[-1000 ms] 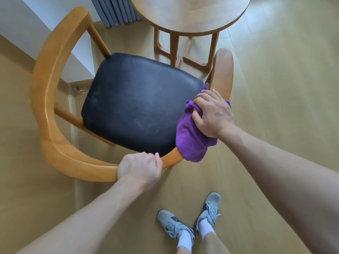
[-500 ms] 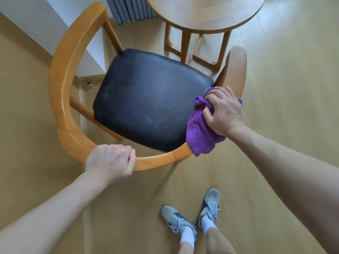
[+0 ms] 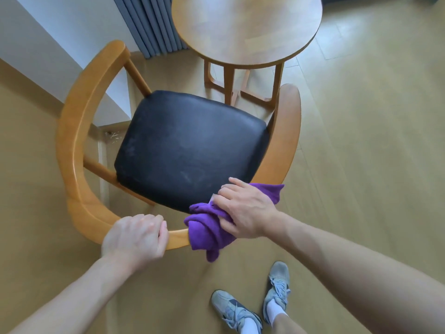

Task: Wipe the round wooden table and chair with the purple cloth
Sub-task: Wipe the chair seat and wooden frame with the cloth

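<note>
Gripping the chair's (image 3: 72,131) curved wooden backrest rail, the left hand (image 3: 134,237) curls round it; just beside it, the right hand (image 3: 245,210) holds the bunched purple cloth (image 3: 207,232) against that rail. Round table (image 3: 245,27) stands beyond.

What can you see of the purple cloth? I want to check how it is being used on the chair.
The purple cloth looks like soft, thick fabric, bunched and folded rather than spread flat. It is draped over the curved wooden rail of the chair, near the black seat, with one end hanging below the rail and another corner sticking out to the right. The right hand presses on top of it, fingers over the cloth. The left hand grips the rail just beside it, not touching it.
</note>
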